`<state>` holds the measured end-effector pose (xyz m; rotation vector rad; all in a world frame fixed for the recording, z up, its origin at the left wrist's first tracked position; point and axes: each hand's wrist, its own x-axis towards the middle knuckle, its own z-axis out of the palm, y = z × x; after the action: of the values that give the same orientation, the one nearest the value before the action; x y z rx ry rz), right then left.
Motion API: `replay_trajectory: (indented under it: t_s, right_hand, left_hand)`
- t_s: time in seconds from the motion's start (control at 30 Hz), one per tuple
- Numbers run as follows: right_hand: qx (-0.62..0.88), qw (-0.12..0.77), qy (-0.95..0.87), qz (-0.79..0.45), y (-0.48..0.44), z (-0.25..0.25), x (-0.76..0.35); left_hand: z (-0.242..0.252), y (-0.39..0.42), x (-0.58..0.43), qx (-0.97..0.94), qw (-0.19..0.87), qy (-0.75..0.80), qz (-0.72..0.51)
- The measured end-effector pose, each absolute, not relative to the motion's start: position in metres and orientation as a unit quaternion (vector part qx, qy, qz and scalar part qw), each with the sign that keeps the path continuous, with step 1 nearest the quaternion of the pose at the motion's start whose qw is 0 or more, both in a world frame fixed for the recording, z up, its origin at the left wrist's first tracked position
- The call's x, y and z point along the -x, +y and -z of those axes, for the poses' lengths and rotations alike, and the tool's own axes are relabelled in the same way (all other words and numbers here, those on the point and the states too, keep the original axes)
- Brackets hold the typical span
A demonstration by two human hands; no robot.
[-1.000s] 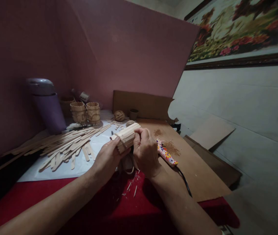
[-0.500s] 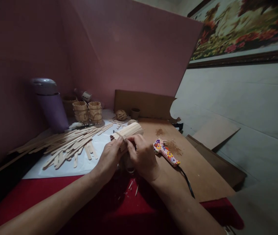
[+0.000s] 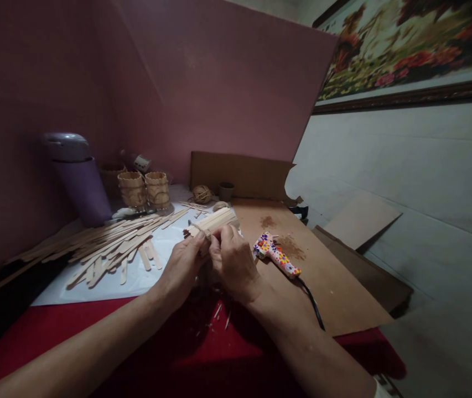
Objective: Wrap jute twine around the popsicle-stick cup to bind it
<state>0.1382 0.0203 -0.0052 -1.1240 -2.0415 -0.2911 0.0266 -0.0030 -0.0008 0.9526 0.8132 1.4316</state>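
A cup of pale wooden craft sticks [image 3: 214, 220] lies tilted on its side between my hands, its rough-ended rim towards the left. Round it near that end runs a band of twine [image 3: 196, 226], down to where my fingertips meet. My left hand [image 3: 185, 257] grips the cup's near side, thumb pressed against the twine. Fingers curled and pinched, my right hand [image 3: 232, 257] is at the twine beside the left thumb; its exact hold is partly hidden. Just right of that hand, a flower-patterned glue gun [image 3: 278, 255] lies on the cardboard sheet [image 3: 335, 296].
Loose craft sticks [image 3: 115, 246] spread over white paper [image 3: 53, 293] at left. Behind them stand two stick cups [image 3: 157, 190] and a purple flask [image 3: 80, 185]. A twine ball [image 3: 201, 194] and small brown pot [image 3: 226, 191] sit at back. Wood splinters [image 3: 218, 311] lie on the red cloth [image 3: 169, 354].
The whole view has shifted slightly, so things appear a little further left. Both hands stay at the cup and twine, with the right fingers slightly more curled.
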Motion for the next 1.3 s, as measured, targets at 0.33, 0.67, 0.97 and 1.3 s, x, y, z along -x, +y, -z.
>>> replay_trajectory:
  t_s: [0.33,0.67,0.97,1.3]
  right_hand:
    - [0.474,0.367,-0.786,0.152,0.025,0.006,-0.136]
    - [0.440,0.544,-0.705,0.119,0.037,-0.010,-0.157]
    - [0.382,0.447,-0.804,0.088,0.023,-0.004,-0.147]
    - [0.407,0.434,-0.802,0.053,0.021,0.003,-0.141]
  left_hand:
    - [0.001,-0.002,-0.030,-0.395,0.599,0.333,-0.612]
    - [-0.001,0.006,-0.024,-0.355,0.622,0.273,-0.642]
    - [0.001,0.005,-0.022,-0.353,0.619,0.276,-0.645]
    - [0.004,-0.001,-0.023,-0.425,0.568,0.338,-0.618]
